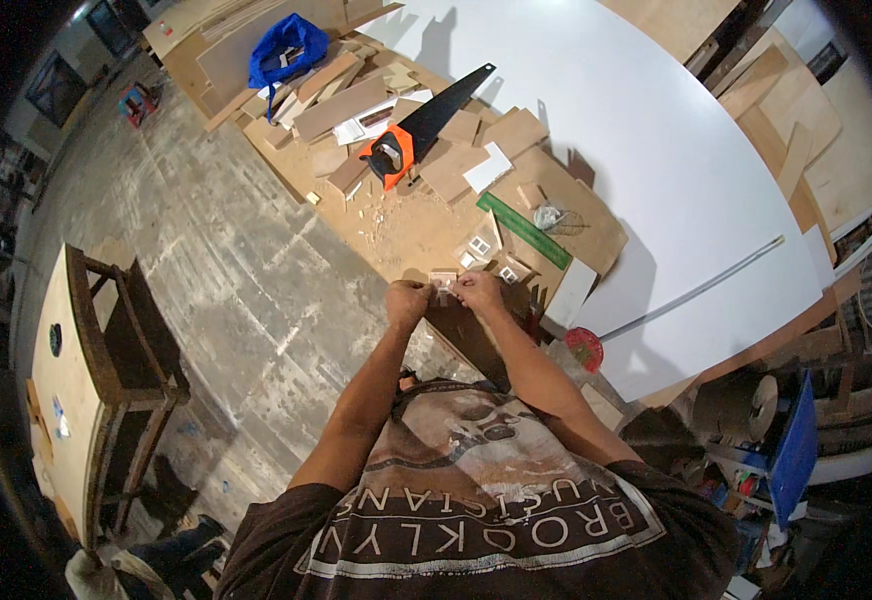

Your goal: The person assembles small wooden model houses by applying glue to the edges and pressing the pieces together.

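Observation:
At the near edge of the workbench point(386, 235), both my hands are closed at a small light wooden piece point(444, 276) with whitish parts on it. My left hand point(409, 302) pinches its left side, and my right hand point(480, 291) has its fingers at the right side. The fingers partly hide the piece. Just beyond my right hand lie small wooden parts with white window-like frames point(479, 245). A green flat strip point(524, 230) lies slanted behind them, beside a small clear bundle point(548, 217).
A handsaw point(446, 110) with an orange and black handle rests on wood offcuts point(341, 108). A blue bag point(286, 52) lies at the back. To the right is a large white sheet point(696, 180) bearing a long metal strip point(701, 287). A wooden table point(81, 390) stands at left.

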Demonstrator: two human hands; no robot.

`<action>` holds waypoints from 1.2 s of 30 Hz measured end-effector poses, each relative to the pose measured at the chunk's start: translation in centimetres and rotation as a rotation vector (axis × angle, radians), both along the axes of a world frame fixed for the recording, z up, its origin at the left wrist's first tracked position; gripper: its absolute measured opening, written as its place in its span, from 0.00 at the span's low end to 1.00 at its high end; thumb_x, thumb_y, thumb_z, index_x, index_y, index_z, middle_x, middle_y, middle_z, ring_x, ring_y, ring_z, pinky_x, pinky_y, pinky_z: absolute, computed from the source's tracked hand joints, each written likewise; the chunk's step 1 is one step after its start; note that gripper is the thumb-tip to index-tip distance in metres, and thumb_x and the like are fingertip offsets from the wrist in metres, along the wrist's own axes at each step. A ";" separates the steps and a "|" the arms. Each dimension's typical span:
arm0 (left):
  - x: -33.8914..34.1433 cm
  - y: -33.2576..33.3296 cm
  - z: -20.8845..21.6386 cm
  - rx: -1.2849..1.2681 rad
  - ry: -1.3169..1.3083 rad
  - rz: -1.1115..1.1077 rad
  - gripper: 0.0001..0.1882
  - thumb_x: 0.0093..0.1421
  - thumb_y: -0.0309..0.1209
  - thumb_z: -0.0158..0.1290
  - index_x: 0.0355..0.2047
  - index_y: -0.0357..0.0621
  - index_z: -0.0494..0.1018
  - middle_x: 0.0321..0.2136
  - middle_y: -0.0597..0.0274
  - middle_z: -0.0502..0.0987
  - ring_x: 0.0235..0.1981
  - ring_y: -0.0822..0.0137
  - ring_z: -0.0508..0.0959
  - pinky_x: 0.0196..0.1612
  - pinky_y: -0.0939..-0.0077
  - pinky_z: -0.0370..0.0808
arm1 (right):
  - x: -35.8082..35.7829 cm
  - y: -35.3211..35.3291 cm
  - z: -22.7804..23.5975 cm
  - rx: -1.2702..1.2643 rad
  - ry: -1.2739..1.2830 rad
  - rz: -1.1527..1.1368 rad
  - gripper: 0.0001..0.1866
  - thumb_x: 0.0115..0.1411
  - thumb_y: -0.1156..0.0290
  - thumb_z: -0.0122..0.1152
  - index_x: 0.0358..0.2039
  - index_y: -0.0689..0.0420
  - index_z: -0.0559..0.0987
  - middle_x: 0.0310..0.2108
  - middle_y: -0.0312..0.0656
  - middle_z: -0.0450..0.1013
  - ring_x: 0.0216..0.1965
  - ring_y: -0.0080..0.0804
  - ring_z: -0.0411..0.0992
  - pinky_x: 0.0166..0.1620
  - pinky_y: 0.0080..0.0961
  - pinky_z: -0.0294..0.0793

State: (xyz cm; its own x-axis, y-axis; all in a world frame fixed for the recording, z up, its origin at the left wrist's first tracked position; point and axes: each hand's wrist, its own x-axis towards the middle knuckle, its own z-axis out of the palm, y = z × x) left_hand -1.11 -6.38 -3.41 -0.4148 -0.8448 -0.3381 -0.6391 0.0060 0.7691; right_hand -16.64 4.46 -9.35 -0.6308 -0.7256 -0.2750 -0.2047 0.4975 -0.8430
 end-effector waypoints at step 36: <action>0.8 -0.5 -0.9 -0.331 0.242 -0.400 0.15 0.55 0.30 0.60 0.43 0.38 0.81 0.36 0.48 0.79 0.37 0.50 0.81 0.42 0.63 0.77 | 1.0 1.0 3.0 -0.312 0.213 0.049 0.08 0.55 0.74 0.66 0.35 0.62 0.82 0.30 0.43 0.80 0.34 0.32 0.80 0.41 0.30 0.78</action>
